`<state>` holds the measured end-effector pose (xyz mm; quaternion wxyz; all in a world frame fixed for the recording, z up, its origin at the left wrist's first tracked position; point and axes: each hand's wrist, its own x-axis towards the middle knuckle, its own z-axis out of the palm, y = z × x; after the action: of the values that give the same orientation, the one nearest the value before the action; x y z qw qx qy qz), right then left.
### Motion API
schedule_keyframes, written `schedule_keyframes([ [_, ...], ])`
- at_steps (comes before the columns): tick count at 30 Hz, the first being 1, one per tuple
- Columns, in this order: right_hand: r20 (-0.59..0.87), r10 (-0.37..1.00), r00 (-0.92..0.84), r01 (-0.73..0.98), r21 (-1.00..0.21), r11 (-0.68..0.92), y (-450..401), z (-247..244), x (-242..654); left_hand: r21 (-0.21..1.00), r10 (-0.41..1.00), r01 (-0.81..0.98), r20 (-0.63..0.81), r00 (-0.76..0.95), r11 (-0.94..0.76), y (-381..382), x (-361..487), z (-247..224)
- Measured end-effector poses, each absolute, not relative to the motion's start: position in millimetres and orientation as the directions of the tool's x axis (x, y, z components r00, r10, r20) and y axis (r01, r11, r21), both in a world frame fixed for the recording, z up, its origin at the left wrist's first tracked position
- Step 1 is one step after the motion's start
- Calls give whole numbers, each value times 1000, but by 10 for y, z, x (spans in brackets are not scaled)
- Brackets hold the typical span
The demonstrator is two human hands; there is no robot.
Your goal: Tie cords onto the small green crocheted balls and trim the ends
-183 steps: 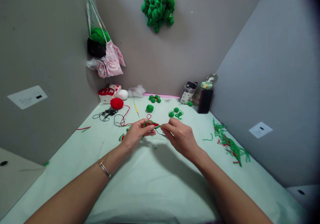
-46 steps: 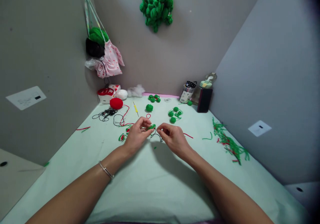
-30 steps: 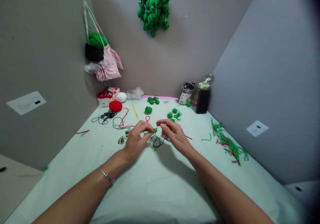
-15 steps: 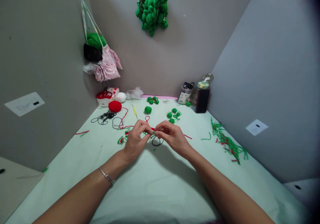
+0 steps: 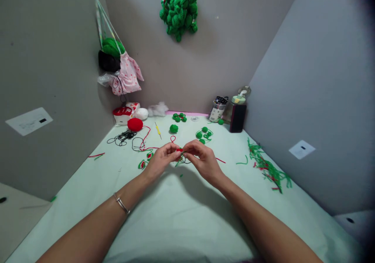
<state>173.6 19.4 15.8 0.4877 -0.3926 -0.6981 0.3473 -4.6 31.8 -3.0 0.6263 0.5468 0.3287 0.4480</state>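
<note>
Between my two hands is a small red and green crochet piece [image 5: 179, 150], partly covered by my fingers. My left hand [image 5: 162, 159] pinches its left side between thumb and fingers. From the right, my right hand [image 5: 202, 159] is closed on the same piece, fingertips almost meeting those of the left. Red yarn [image 5: 150, 148] runs leftward from near my left hand, and a black cord [image 5: 185, 160] loops beneath the fingers. Beside my left hand lie small green and red crochet pieces [image 5: 142, 164]. A yellow crochet hook [image 5: 158, 130] rests farther back.
Behind my hands sit a green ball [image 5: 174, 128], green crochet pieces [image 5: 204, 134] and a red yarn ball [image 5: 135, 124]. Yarn scraps [image 5: 269, 169] lie along the right wall. A can of pens [image 5: 217, 111] and a dark phone [image 5: 237, 117] stand at the back right.
My left hand has turned and lowered slightly, its fingers flatter around the piece, and more red shows between the fingertips. My right hand has shifted only a little.
</note>
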Motion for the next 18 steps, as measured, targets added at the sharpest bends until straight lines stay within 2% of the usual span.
schedule_keyframes([
  [3, 207, 948, -243, 34, -975, 221, 234, 187, 1778, 936, 867, -296, -19, 497, 190, 321, -51, -35],
  [5, 141, 950, -278, -5, -989, 146, 254, 201, 1810, 913, 837, -313, -55, 544, 263, 324, -54, -42],
  [6, 156, 946, -284, 14, -986, 166, 259, 203, 1822, 912, 838, -311, -61, 542, 267, 326, -53, -46],
  [8, 265, 922, -282, 135, -941, 311, 257, 196, 1833, 926, 863, -296, -59, 501, 235, 327, -46, -56],
  [9, 344, 895, -285, 224, -884, 411, 251, 187, 1833, 934, 880, -287, -54, 472, 211, 327, -40, -61],
  [11, 491, 810, -321, 414, -696, 587, 235, 158, 1822, 948, 905, -268, -44, 423, 172, 327, -23, -70],
  [13, 572, 725, -383, 574, -468, 672, 208, 133, 1802, 956, 914, -246, -49, 403, 159, 333, -6, -81],
  [15, 626, 651, -430, 659, -276, 700, 161, 130, 1777, 965, 918, -215, -57, 393, 152, 348, 6, -95],
  [17, 686, 580, -440, 658, -193, 728, 89, 163, 1752, 975, 932, -180, -55, 359, 127, 368, 7, -111],
  [18, 714, 557, -423, 631, -209, 747, 50, 192, 1740, 980, 941, -165, -53, 334, 113, 379, 3, -118],
])
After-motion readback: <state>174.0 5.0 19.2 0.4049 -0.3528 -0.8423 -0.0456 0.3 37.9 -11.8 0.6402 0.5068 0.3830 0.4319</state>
